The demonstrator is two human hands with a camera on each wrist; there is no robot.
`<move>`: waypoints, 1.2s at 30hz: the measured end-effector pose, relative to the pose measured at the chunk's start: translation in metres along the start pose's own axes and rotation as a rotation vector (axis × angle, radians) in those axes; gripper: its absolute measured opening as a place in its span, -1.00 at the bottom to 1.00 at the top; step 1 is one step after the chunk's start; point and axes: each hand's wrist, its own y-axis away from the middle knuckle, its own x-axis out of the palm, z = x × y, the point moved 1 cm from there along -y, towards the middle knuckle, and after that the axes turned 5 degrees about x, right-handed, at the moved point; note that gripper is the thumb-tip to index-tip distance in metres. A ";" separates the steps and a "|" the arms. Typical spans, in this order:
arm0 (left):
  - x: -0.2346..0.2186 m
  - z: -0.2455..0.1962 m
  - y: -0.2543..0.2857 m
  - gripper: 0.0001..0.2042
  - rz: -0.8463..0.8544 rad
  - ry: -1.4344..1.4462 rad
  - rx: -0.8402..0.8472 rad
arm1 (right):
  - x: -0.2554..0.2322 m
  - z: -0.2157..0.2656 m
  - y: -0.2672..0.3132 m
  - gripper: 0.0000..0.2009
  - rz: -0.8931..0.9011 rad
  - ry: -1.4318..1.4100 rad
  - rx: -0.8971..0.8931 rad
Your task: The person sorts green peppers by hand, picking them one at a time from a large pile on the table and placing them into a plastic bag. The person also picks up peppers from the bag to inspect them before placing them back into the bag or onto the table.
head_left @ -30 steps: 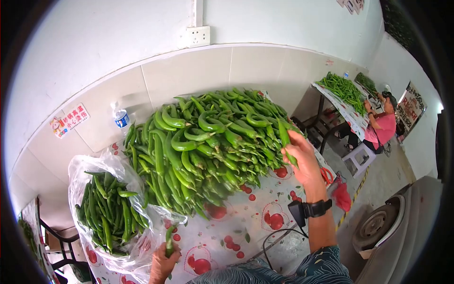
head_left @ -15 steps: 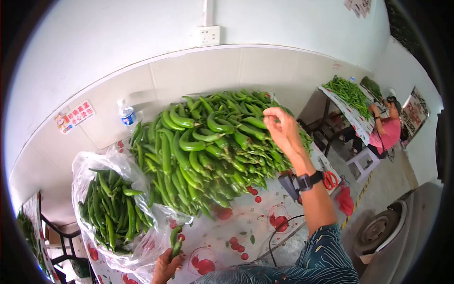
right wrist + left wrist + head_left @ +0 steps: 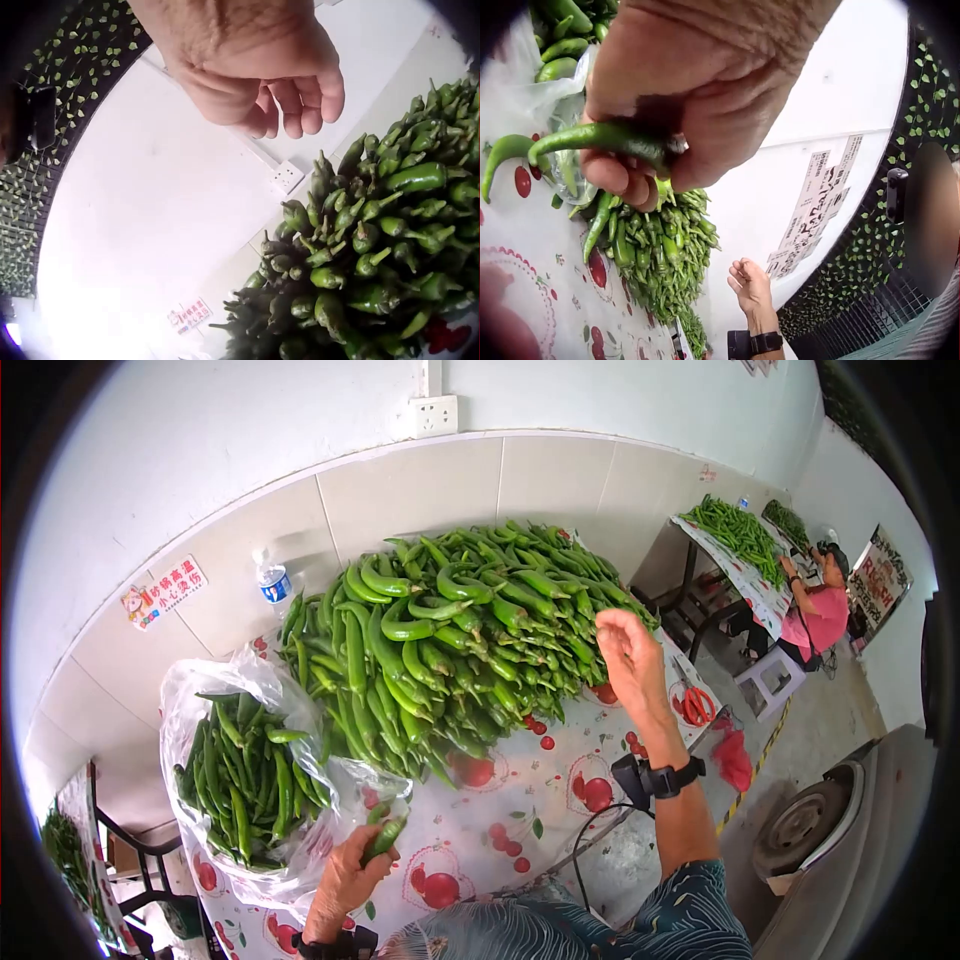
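Near the table's front edge, my left hand (image 3: pixel 355 872) grips green peppers (image 3: pixel 385 837). In the left wrist view one curved pepper (image 3: pixel 592 136) lies across the fingers, and a second pepper tip (image 3: pixel 510 154) pokes out beyond it. My right hand (image 3: pixel 635 665) hangs over the right end of a big heap of green peppers (image 3: pixel 470 630). Its fingers are loosely curled with nothing between them, as the right wrist view also shows. Left of the heap stands a clear plastic bag (image 3: pixel 180 695) with more peppers (image 3: pixel 240 780) in it, close to my left hand.
A cherry-patterned tablecloth (image 3: pixel 450 840) covers the table. Red-handled scissors (image 3: pixel 697 706) lie at its right edge. A water bottle (image 3: pixel 273 580) stands by the tiled wall. At the right, another person (image 3: pixel 825 610) sits at a second table with peppers (image 3: pixel 740 535).
One second ago my right hand held a pepper; it left that hand by half a second ago. My left hand, showing one pepper then, now shows two and has turned slightly.
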 end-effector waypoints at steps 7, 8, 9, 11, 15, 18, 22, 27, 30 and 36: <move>-0.004 0.015 0.027 -0.68 -0.055 0.002 -0.075 | 0.036 -0.014 -0.067 -0.65 0.064 0.340 0.104; -0.003 0.010 0.032 -0.68 -0.073 0.034 -0.087 | 0.044 -0.017 -0.074 -0.70 0.082 0.354 0.107; -0.005 -0.017 0.036 -0.70 -0.062 -0.094 -0.041 | 0.054 -0.032 -0.081 -0.72 0.061 0.279 0.090; -0.008 -0.012 0.041 -0.68 -0.069 -0.103 -0.051 | 0.061 -0.046 -0.086 -0.75 0.037 0.147 0.087; -0.009 0.007 0.051 -0.66 -0.126 -0.187 -0.013 | 0.059 -0.037 -0.077 -0.76 0.044 0.090 0.111; -0.005 0.011 0.048 -0.69 -0.156 0.032 -0.150 | 0.052 -0.041 -0.078 -0.76 0.078 0.116 0.098; -0.002 -0.007 0.032 -0.71 -0.117 0.027 -0.203 | 0.039 -0.021 -0.075 -0.79 -0.004 0.035 -0.021; -0.005 -0.016 0.007 -0.70 -0.028 -0.105 -0.109 | 0.041 0.067 0.001 -0.80 0.415 -0.146 -0.066; 0.010 -0.027 -0.006 -0.75 -0.016 -0.162 0.012 | 0.074 0.079 0.075 -0.75 0.976 -0.238 -0.154; 0.012 -0.043 0.000 -0.76 0.015 -0.187 0.089 | 0.079 0.083 0.126 -0.74 1.212 -0.139 -0.048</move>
